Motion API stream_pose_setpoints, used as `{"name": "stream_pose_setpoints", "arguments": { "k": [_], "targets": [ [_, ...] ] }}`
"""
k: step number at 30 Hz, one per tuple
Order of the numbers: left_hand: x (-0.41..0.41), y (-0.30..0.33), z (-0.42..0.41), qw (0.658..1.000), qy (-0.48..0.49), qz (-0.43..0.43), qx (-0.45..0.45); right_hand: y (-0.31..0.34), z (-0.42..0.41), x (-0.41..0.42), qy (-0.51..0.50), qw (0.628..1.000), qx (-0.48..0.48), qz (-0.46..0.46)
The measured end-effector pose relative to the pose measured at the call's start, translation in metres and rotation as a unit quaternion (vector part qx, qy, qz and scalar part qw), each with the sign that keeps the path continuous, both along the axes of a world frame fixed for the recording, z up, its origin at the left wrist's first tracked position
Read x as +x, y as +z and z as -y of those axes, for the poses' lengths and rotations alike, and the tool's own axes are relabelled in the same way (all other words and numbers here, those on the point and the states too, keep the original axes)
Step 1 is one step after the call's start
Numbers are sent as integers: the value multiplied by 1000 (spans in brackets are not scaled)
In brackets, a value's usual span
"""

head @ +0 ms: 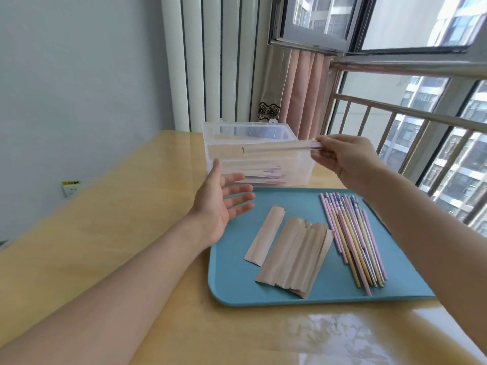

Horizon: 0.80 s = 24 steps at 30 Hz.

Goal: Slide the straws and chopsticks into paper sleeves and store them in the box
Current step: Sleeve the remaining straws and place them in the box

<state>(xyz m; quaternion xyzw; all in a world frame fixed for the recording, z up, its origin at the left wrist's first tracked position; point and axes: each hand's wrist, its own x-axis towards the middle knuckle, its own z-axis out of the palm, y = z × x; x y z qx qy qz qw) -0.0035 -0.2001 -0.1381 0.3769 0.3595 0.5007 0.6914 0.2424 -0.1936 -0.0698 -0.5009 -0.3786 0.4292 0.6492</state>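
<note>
- Big wooden table (110, 206) takes up most of what we see, window with railing off to the right.
- Blue tray (237, 280) sits on it, right in front of us.
- Clear box (297, 169) stands just behind the tray, lid off, a few sleeved pieces already lying inside.
- Our left hand (221, 204) hovers by the box's front, palm up, fingers spread, holding nothing.
- Our right hand (347, 156) pinches one end of a sleeved piece (279, 148), held level over the box.
- Loose sticks (353, 238) lie bunched on the tray's right side; can't tell straws from chopsticks.
- Empty sleeves (295, 256) are fanned mid-tray, one sleeve (264, 235) just left of them.
</note>
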Motion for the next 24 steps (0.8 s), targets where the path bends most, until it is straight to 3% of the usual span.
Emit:
{"name": "stream_pose_setpoints", "arguments": {
  "k": [4, 6, 7, 9, 11, 13, 15, 17, 24],
  "targets": [
    [6, -5, 2, 995, 32, -85, 51, 27, -35, -18, -32, 998, -14, 57],
    [8, -9, 3, 980, 34, -167, 106, 34, -53, -31, -21, 983, -39, 180],
    [9, -11, 4, 965, 26, -223, 138, 33, -60, -36, -28, 957, -52, 285],
    [12, -16, 10, 913, -15, -358, 195, 33, -59, -38, -80, 868, -36, 489],
    [14, -23, 14, 832, -49, -495, 247, 28, -43, -29, -96, 827, -24, 554],
    [16, -25, 17, 751, -51, -587, 298, 18, -20, -13, -18, 795, -111, 596],
    [17, -24, 17, 712, -37, -622, 324, 4, 2, 5, 66, 728, -258, 632],
    [17, -24, 17, 711, -21, -620, 332, -8, 15, 21, 106, 684, -356, 628],
    [15, -20, 14, 724, 26, -615, 311, -19, 11, 35, 142, 712, -364, 584]
  ]
}}
